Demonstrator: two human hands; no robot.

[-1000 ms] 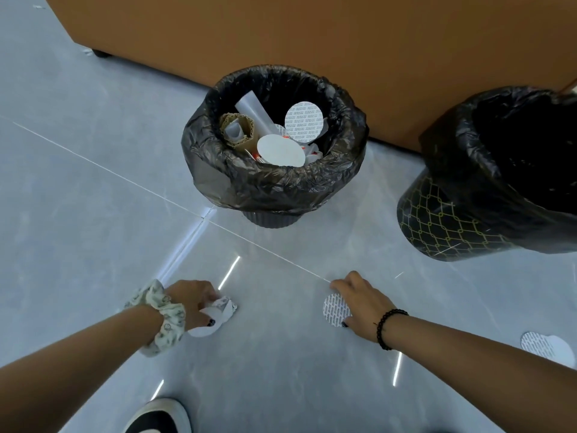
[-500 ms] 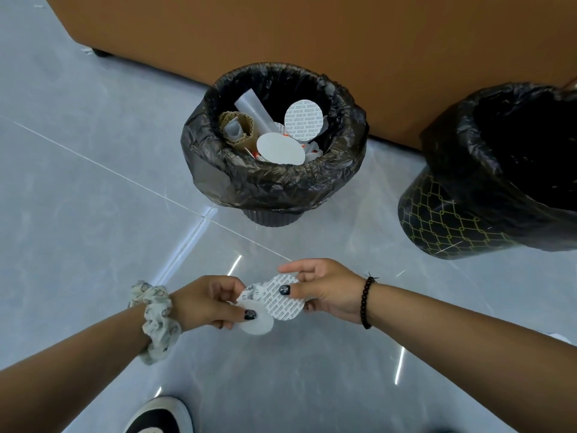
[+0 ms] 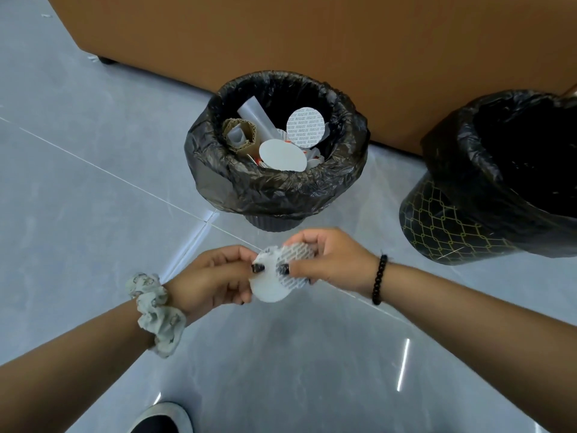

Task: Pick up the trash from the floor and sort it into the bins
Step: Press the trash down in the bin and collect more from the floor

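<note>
Down on the grey tiled floor [image 3: 78,232] we go, pale glossy slabs with thin grout lines running diagonally and streaks of light reflected off them, and a brown panel wall [image 3: 312,42] closing off the far side. Two bins stand against it, both lined with black bags: the nearer bin [image 3: 274,195] straight ahead, and the patterned bin [image 3: 443,232] off to the right, black with a gold lattice on its side. The nearer one holds a corrugated cardboard roll [image 3: 239,132], a clear plastic tube, and two round discs among other scraps; the patterned bin's inside is too dark to read.

Just in front of the nearer bin, off the floor, both hands meet. The left hand [image 3: 212,276] pinches a plain white disc [image 3: 268,289] at its upper left edge, thumb on top. The right hand [image 3: 331,260] has its grip curled round a printed foil seal [image 3: 296,260], thumb pressed on the face, fingers behind. The two round pieces overlap (seal to the upper right, plain disc lower left), faces turned up toward the camera. Being round, neither has a long axis; the seal's print lines run slantwise.

A scrunchie [image 3: 156,310] sits on the left wrist, a black bead bracelet [image 3: 379,279] on the right, and a shoe toe [image 3: 162,420] peeks in at the bottom edge.
</note>
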